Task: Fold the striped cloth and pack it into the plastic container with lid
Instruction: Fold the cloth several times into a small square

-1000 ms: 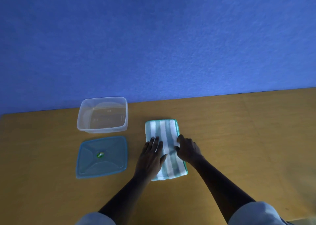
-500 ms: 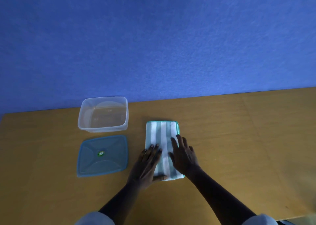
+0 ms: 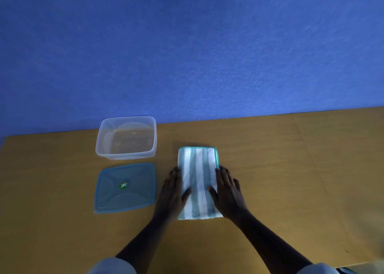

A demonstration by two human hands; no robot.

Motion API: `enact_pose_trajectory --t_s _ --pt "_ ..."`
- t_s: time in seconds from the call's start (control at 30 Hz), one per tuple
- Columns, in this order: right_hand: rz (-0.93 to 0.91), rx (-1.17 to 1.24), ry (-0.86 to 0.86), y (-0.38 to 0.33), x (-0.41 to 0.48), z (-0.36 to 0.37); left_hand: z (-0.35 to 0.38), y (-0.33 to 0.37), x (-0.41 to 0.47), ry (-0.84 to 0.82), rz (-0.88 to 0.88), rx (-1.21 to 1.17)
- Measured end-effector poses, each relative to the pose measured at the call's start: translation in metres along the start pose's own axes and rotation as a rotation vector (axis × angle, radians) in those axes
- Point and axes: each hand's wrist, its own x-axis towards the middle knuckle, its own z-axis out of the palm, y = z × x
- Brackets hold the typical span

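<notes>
The striped cloth (image 3: 197, 180), green and white, lies folded into a long narrow rectangle on the wooden table (image 3: 291, 169). My left hand (image 3: 173, 192) lies flat along its left edge, thumb resting on the fabric. My right hand (image 3: 227, 190) lies flat along its right edge, thumb also on the fabric. Both hands have their fingers stretched out and grip nothing. The clear plastic container (image 3: 126, 137) stands open and empty to the far left of the cloth. Its blue lid (image 3: 124, 187) lies flat on the table just in front of the container.
A blue wall (image 3: 187, 45) rises behind the table's far edge. Bare tabletop stretches to the right of the cloth. My light sleeves show at the bottom edge.
Both hands slid outward from the top of the cloth to its left and right edges. The cloth now lies straighter, with its near end uncovered.
</notes>
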Motion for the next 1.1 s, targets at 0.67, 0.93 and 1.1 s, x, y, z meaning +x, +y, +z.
enact_pose_trajectory --t_s 0.67,0.93,1.1 --pt "0.719 0.854 -0.142 -0.009 0.045 -0.022 -0.033 0.001 0.048 -0.211 -0.589 -0.784" --pt "0.555 1.228 -0.203 -0.018 0.051 -0.074 -0.070 -0.003 0.069 -0.214 -0.395 -0.877" --pt "0.341 1.461 -0.110 -0.028 0.068 -0.105 -0.106 0.007 0.090 -0.140 -0.274 -0.944"
